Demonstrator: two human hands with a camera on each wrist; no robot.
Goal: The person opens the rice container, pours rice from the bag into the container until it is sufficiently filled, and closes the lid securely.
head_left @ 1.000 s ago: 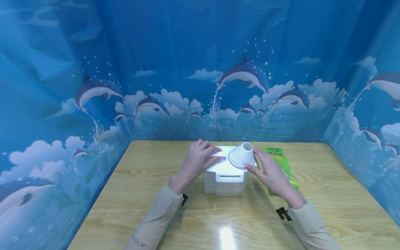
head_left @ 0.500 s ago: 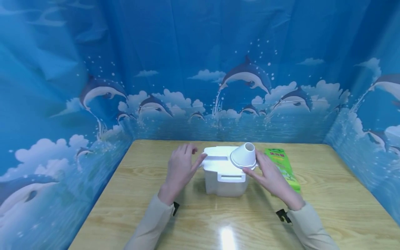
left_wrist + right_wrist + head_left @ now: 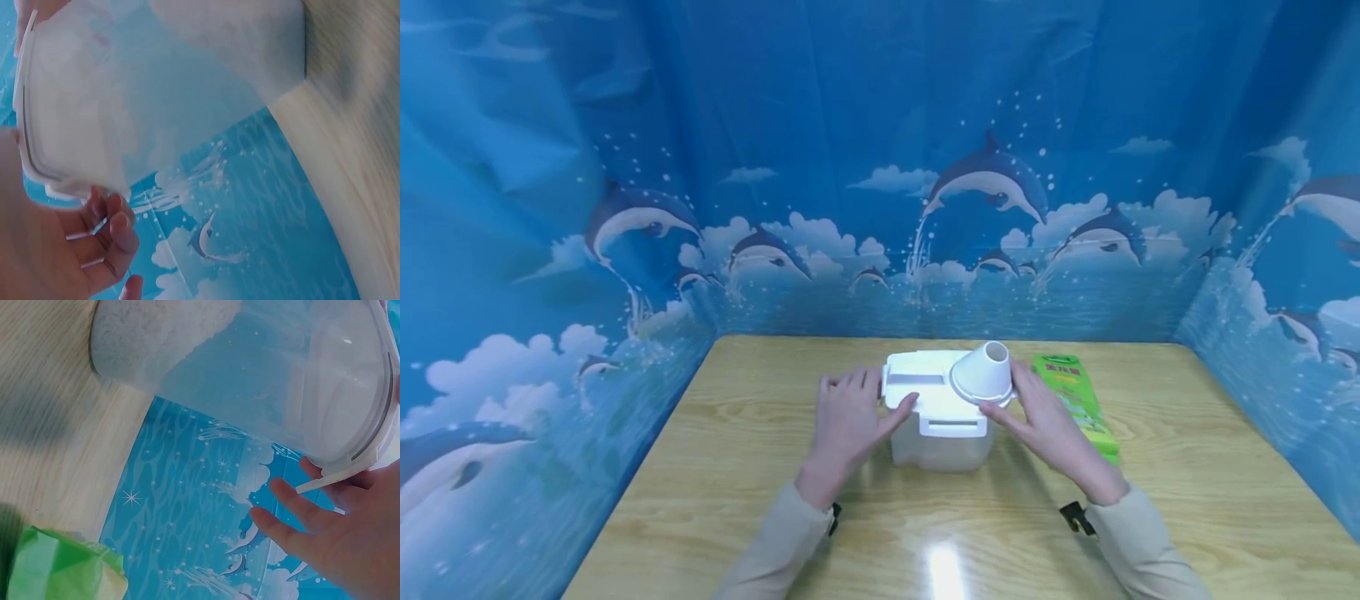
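In the middle of the table [image 3: 760,467] stands a clear plastic box [image 3: 942,440] with a white funnel [image 3: 983,375] on its lid [image 3: 925,385]. The left hand [image 3: 848,417] and right hand [image 3: 1043,417], fingers relaxed, touch the lid's edges; a green packet [image 3: 1078,404] lies right.

The container [image 3: 942,437] is translucent, frosted plastic with a smooth matt wall; its lid [image 3: 925,385] and the funnel [image 3: 983,375] on the lid are opaque white plastic, smooth and faintly glossy. Right of the container, the green packet [image 3: 1078,406] looks like shiny printed film. Under the container, the table [image 3: 760,500] is light wood-grain, lacquered and glossy. Behind the table, the backdrop [image 3: 850,167] is a creased printed sheet with slight sheen.
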